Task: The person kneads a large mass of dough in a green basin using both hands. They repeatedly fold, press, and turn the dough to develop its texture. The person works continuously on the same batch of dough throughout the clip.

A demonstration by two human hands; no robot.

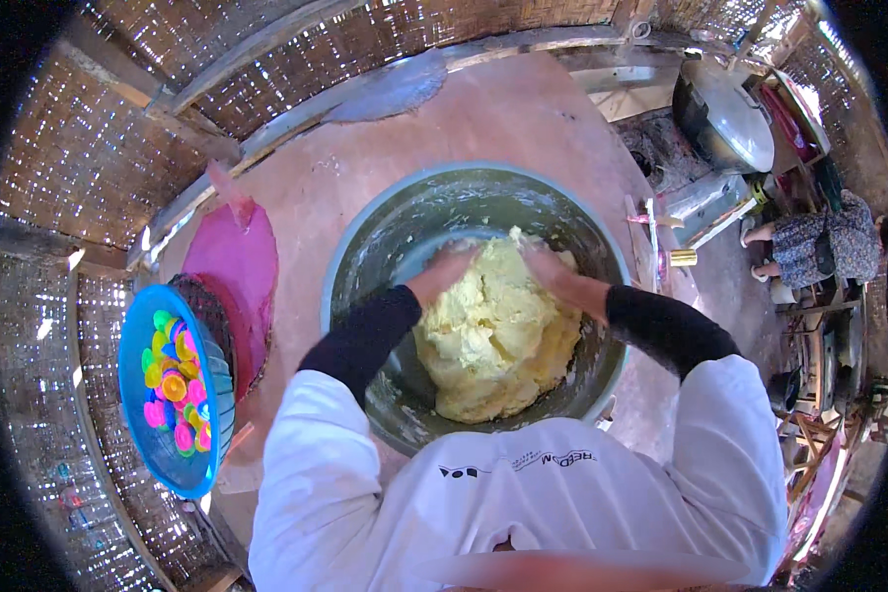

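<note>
A large mound of pale yellow dough fills much of a wide, dark green basin. Its surface is rough and cracked, and it rises to a peak at the far side. My left hand is pressed against the dough's far left side. On the far right side, my right hand grips it in the same way. The fingers of both hands are partly blurred and partly hidden by the dough. Pale smears coat the basin's inner wall.
The basin stands on a pinkish tabletop. At left, a blue plastic basket holds several bright, round plastic pieces, beside a pink board. A lidded pot sits at the far right, with a person in a patterned garment nearby. Woven walls surround the table.
</note>
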